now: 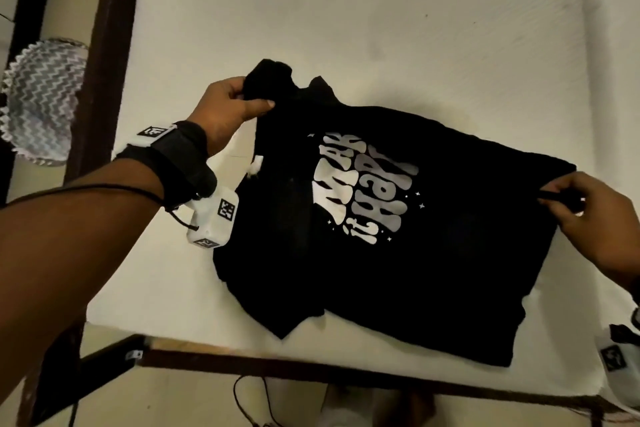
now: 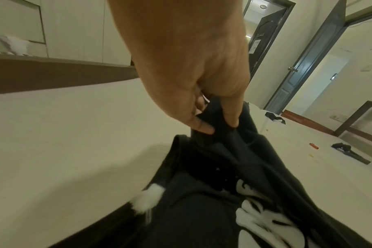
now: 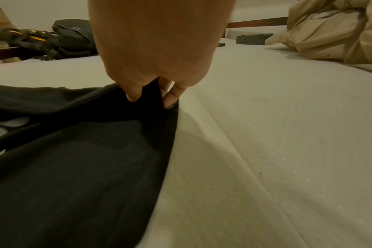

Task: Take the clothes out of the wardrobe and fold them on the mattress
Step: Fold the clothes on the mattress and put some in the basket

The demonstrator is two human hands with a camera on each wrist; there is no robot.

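A black cotton T-shirt with white lettering point(image 1: 374, 218) lies print-up on the cream mattress point(image 1: 381, 28); left hand point(image 1: 227, 111) pinches its shoulder at ten o'clock, right hand point(image 1: 595, 218) its hem at three. Uneven pulling could skew the fold.

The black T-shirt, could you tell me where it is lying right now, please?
In the head view the black T-shirt lies print-up at the mattress's near edge, pinched between the left hand and right hand.

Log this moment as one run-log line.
stage: folding | black T-shirt print up on mattress | left hand pinches shoulder end | right hand pinches hem edge
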